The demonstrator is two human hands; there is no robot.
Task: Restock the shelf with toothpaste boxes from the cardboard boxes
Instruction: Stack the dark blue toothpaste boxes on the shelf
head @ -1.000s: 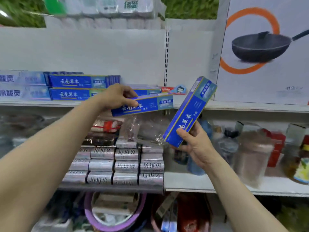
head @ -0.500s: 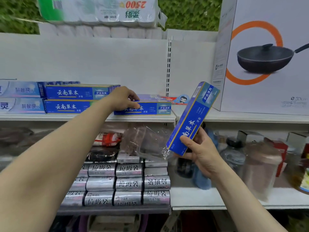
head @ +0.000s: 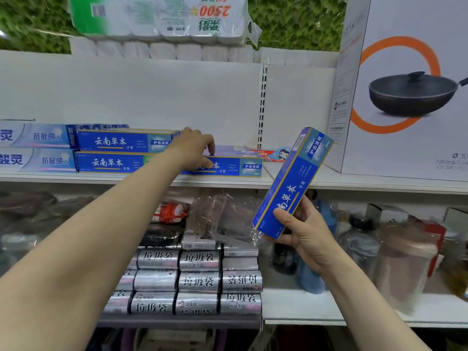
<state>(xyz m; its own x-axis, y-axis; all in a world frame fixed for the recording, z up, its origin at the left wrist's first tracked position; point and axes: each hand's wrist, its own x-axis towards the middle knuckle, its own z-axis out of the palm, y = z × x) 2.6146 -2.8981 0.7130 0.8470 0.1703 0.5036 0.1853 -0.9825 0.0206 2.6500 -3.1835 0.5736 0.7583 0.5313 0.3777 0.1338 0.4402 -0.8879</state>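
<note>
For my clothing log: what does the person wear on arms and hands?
Nothing that shows. The left forearm and right forearm are bare to the picture's edge, no sleeves. The left hand and right hand have no gloves, rings, watch or bracelet.

The blue toothpaste box [head: 291, 183] in your right hand [head: 306, 236] reads 云南草本 and 护齿清爽, as do the shelved blue boxes [head: 116, 142]. Pale boxes [head: 35, 136] read 抗敏感, silver rolls [head: 198, 258] read 垃圾袋, and the tissue pack [head: 162, 19] shows 2500 upside down.
</note>
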